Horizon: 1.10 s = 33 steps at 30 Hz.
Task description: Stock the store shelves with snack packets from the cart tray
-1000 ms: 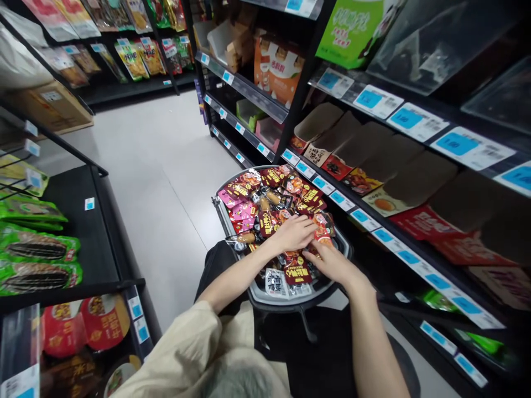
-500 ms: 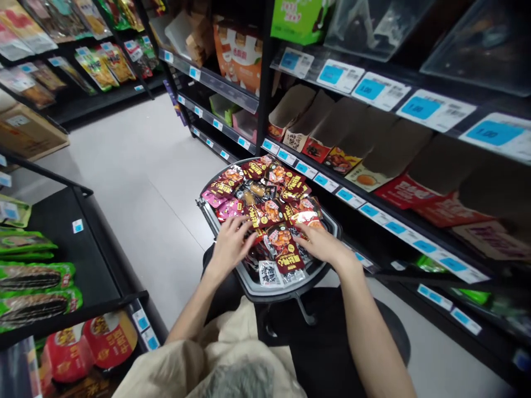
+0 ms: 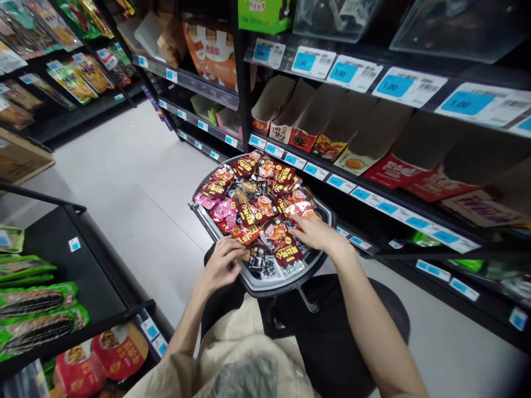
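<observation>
A grey-rimmed basket (image 3: 259,288) sits at my lap, heaped with small snack packets in maroon, pink, red, black and white. My left hand (image 3: 220,262) is at the near left rim with its fingers curled. Its fingertips meet the end of a small black snack packet (image 3: 256,257) with a brown patch; the exact grip is partly hidden. My right hand (image 3: 317,236) reaches over the right side of the heap, fingers stretched out and touching the packets. Close to its fingertips lies a maroon snack packet (image 3: 286,249) with a food picture.
On the right, a shelf holds a row of slanted open cartons (image 3: 352,157) above price labels. Another shelf unit (image 3: 62,249) with green bags stands at the left. Pale floor tiles (image 3: 136,182) lie between. A cardboard box (image 3: 25,157) is at the far left.
My left hand has moved down and left to the basket's near rim, and its fingers have curled. A black packet now shows there. My right hand stays over the right side.
</observation>
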Tool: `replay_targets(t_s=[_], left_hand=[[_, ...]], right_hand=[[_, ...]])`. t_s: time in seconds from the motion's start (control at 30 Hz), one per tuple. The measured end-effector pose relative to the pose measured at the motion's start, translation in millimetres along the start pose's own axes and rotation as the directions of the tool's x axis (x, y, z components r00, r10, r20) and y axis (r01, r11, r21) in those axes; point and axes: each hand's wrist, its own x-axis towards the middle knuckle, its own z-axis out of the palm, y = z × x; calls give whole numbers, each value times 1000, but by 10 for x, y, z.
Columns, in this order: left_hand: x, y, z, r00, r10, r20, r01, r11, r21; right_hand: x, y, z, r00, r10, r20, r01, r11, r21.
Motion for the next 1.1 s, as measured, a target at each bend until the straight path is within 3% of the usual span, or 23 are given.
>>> replay_targets(t_s=[0.1, 0.2, 0.27, 0.33, 0.43, 0.53, 0.63, 0.7, 0.9, 1.1], left_hand=[[140, -18, 24, 986, 92, 142, -84, 995, -63], [272, -27, 49, 937, 126, 327, -113, 992, -58], [322, -42, 48, 919, 133, 372, -119, 991, -59], [343, -106, 19, 941, 124, 314, -106, 992, -73], [365, -364, -89, 998, -20, 61, 18, 999, 35], [428, -771, -254, 971, -202, -126, 230, 934, 273], [537, -1110, -387, 945, -308, -108, 325, 856, 402], [624, -1203, -414, 933, -353, -66, 344, 825, 447], [835, -1035, -245, 884, -468, -22, 378, 684, 624], [900, -977, -245, 880, -462, 108, 291, 705, 647]], right_hand=[[16, 9, 2, 1000, -14, 11, 14, 1000, -27], [44, 21, 6, 999, -22, 35, 24, 998, -65], [62, 38, 15, 999, -39, 32, 41, 997, -64], [79, 60, 31, 998, -59, 23, 60, 997, -52], [96, 85, 53, 998, -59, 23, 60, 997, -51], [102, 86, 60, 999, -49, 17, 50, 997, -50], [90, 66, 46, 999, -44, 24, 46, 998, -47], [76, 51, 31, 999, -40, 37, 42, 997, -59], [51, 15, -8, 997, -45, 63, 50, 995, -84], [44, -14, -25, 996, -45, 73, 52, 995, -90]])
